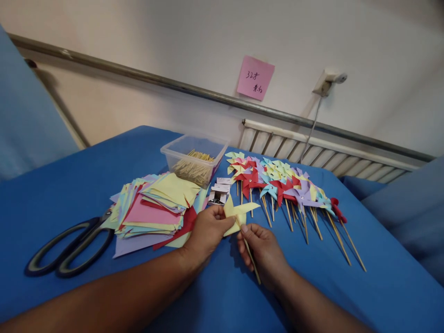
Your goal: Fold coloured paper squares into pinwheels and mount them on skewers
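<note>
With many pinwheels (287, 185) done and paper (156, 206) left, the left hand (208, 231) pinched a yellow pinwheel (239, 212) and the right hand (263, 252) gripped its stick (255, 270).

Evenly lit indoor scene under soft, diffuse light; no lamp or window is in view. Shadows are faint and soft-edged: a pale shadow of the rail (145, 76) falls on the wall (173, 27) at upper left, and a small dark shadow lies on the blue worktop (69, 185) beneath the hands, left hand (207, 230) and right hand (263, 252). No glare or blown highlights; the clear plastic box (194, 157) shows only a weak sheen. Colours are saturated. The wide-angle lens bends the rail and tilts the scene, stretching the forearms at the lower edge. Focus is fairly sharp at centre, slightly softer toward the corners; the writing on the pink note (255, 77) is scarcely legible.
</note>
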Action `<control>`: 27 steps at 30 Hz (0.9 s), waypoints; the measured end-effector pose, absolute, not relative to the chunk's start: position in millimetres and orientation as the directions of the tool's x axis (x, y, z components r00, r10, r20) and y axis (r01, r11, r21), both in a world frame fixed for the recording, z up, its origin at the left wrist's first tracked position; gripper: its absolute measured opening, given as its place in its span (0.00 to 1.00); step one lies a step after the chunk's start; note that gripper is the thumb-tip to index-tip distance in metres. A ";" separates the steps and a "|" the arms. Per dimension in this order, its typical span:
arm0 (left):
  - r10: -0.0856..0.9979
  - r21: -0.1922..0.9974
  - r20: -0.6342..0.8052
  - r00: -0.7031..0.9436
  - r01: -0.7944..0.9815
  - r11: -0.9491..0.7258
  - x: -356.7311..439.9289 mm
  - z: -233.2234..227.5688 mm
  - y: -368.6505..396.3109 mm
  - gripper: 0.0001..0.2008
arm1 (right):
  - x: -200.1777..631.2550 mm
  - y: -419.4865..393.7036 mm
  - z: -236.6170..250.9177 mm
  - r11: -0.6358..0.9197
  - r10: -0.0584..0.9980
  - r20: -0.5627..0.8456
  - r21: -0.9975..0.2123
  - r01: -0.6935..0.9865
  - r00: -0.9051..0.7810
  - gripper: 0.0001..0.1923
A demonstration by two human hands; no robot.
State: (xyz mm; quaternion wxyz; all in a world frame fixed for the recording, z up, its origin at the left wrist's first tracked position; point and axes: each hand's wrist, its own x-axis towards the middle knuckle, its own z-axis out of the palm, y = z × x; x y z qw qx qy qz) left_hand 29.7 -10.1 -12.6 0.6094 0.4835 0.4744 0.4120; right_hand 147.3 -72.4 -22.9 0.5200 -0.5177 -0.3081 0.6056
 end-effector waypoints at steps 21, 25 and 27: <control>0.971 0.989 -0.149 0.190 0.008 0.150 30.3 -11.4 -9.6 0.10 | 147.8 -73.1 -21.9 -0.268 0.950 -0.304 -0.909 -0.319 0.070 0.21; 0.971 0.989 -0.146 0.190 0.006 0.148 30.5 -11.1 -9.7 0.10 | 147.6 -72.6 -22.2 -0.258 0.952 -0.294 -0.917 -0.305 0.079 0.21; 0.973 0.990 -0.138 0.187 0.012 0.138 30.5 -11.0 -9.7 0.10 | 147.7 -72.5 -22.8 -0.253 0.953 -0.290 -0.919 -0.304 0.083 0.21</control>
